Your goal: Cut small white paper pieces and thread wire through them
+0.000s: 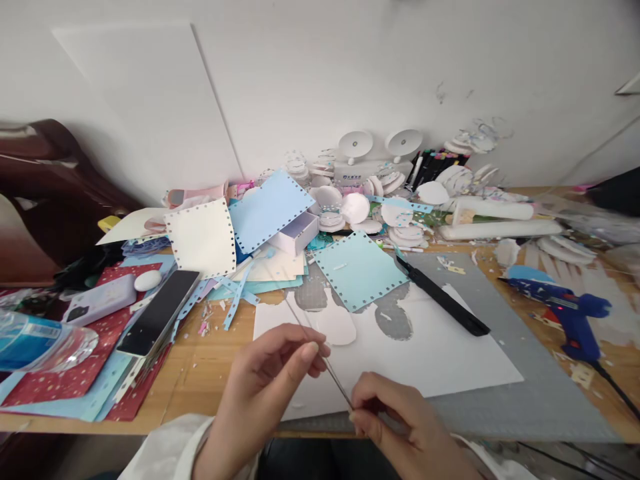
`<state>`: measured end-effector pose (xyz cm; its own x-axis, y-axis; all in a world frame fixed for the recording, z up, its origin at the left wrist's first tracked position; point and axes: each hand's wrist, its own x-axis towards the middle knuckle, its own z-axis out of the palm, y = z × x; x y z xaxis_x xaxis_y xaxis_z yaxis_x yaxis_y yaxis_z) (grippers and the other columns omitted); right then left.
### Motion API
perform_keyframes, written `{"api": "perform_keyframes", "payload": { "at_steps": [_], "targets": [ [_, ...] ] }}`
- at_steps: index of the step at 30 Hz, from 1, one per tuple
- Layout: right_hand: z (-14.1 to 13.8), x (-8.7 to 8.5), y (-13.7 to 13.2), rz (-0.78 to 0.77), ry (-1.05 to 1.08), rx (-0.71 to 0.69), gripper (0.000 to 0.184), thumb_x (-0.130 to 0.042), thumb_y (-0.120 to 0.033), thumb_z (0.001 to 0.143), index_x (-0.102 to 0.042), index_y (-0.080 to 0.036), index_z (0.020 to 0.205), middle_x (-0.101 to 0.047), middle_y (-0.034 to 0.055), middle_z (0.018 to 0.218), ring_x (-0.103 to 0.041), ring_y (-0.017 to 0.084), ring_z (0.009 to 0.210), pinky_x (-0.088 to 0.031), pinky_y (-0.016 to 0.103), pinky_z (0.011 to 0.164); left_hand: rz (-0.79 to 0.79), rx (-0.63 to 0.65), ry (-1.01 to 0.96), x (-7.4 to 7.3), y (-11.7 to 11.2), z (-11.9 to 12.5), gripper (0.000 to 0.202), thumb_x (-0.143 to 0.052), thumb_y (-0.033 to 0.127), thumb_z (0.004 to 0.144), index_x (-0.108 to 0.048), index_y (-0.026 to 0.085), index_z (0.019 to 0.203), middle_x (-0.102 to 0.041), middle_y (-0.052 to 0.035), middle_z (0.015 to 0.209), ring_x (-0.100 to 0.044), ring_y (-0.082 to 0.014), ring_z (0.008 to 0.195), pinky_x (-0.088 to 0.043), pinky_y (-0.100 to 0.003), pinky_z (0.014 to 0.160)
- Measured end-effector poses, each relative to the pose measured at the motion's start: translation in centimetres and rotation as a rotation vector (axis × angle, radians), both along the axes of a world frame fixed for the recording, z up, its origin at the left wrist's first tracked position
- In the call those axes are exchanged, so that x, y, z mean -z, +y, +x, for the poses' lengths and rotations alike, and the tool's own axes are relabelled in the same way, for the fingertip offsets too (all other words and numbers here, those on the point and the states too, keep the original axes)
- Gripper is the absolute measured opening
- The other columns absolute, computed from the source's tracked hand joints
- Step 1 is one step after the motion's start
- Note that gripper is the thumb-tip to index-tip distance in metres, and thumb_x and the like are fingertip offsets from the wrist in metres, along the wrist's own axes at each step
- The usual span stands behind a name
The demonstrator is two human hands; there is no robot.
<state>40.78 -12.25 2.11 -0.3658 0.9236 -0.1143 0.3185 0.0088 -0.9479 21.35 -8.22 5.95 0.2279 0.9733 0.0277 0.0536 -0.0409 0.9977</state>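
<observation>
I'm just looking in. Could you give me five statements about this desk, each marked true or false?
1. The left hand and right hand both touch a thin object. True.
2. The black cutter is in the right hand. False: the black cutter lies apart from both hands.
3. The white sheet lies on a gray mat. True.
4. The glue gun is yellow. False: the glue gun is blue.
5. The aqua sheet has small shapes along its edges. True.

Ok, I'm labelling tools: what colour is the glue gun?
The glue gun is dark blue, seen best in the head view.
</observation>
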Motion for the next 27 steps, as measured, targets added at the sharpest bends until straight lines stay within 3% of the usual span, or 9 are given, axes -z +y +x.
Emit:
{"api": "perform_keyframes", "payload": {
  "at_steps": [4,11,22,25,27],
  "targets": [
    [0.4,0.7,-0.2,-0.004,-0.026,-0.007,0.018,-0.048,-0.031,0.088,-0.050,-0.021,0.074,-0.053,-0.0011,0.069,-0.049,0.012,0.066,-0.039,0.022,0.061,0.025,-0.031,-0.014,0.0,0.3,-0.1,0.016,-0.059,0.025,0.086,-0.068,0.016,0.075,-0.069,-0.0034,0.072,-0.064,-0.0119,0.063,-0.054,-0.020,0.061],
    [0.8,1.5,-0.4,-0.089,0.130,0.203,0.028,-0.053,-0.043,0.086,-0.055,-0.020,0.071,-0.049,-0.0011,0.067,-0.046,0.013,0.063,-0.039,0.022,0.058,0.029,-0.113,0.110,0.8,0.0,-0.7,0.019,-0.062,0.030,0.083,-0.074,0.018,0.076,-0.072,-0.0050,0.070,-0.064,-0.0137,0.061,-0.055,-0.021,0.060],
    [0.4,2.5,-0.5,-0.178,0.302,0.380,0.028,-0.055,-0.047,0.085,-0.055,-0.021,0.075,-0.046,-0.0014,0.066,-0.044,0.013,0.062,-0.038,0.023,0.057,0.034,-0.209,0.242,0.9,-0.7,-1.2,0.020,-0.061,0.033,0.083,-0.074,0.021,0.074,-0.073,-0.0027,0.075,-0.065,-0.0155,0.068,-0.052,-0.024,0.067],
    [1.2,2.4,-0.4,-0.079,0.291,0.442,0.025,-0.051,-0.044,0.088,-0.055,-0.022,0.078,-0.047,-0.0006,0.067,-0.045,0.013,0.063,-0.039,0.024,0.058,0.067,-0.267,0.276,0.0,-0.4,-2.1,0.024,-0.056,0.035,0.085,-0.071,0.020,0.074,-0.071,-0.0026,0.074,-0.063,-0.0158,0.070,-0.051,-0.025,0.067],
    [2.3,2.0,-0.1,0.076,0.290,0.529,0.020,-0.051,-0.039,0.089,-0.054,-0.022,0.078,-0.048,0.0004,0.068,-0.046,0.015,0.065,-0.039,0.026,0.058,0.126,-0.387,0.332,-1.4,0.5,-4.0,0.028,-0.052,0.038,0.087,-0.066,0.019,0.072,-0.068,-0.0019,0.073,-0.060,-0.0163,0.070,-0.049,-0.026,0.068]
  ]
}}
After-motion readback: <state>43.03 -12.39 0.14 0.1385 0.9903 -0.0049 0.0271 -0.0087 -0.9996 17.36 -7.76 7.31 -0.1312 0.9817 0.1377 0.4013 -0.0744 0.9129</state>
